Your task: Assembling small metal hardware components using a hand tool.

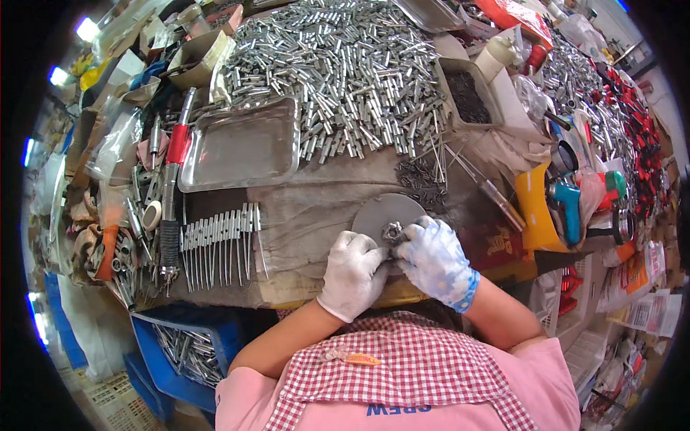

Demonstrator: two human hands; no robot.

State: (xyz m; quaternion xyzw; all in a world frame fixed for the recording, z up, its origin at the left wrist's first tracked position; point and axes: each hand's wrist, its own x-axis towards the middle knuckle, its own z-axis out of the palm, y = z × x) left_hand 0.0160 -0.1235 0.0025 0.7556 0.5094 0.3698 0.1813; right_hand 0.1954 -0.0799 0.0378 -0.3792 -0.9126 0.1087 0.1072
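Note:
My left hand, in a white glove, has its fingers curled in at the near edge of a round grey disc on the worktable. My right hand wears a white glove with a blue patterned cuff, and its fingers are pinched together. The fingertips of both hands almost meet over the disc. What they grip is hidden by the gloves. Just beyond them, a small shiny metal piece shows near the disc's middle, close to the right fingertips. Small dark pins lie scattered beyond the disc.
A big heap of short metal tubes covers the far side. At left are a metal tray and a row of thin-shanked metal pieces. A bin of black bits, a yellow holder and a blue crate surround me.

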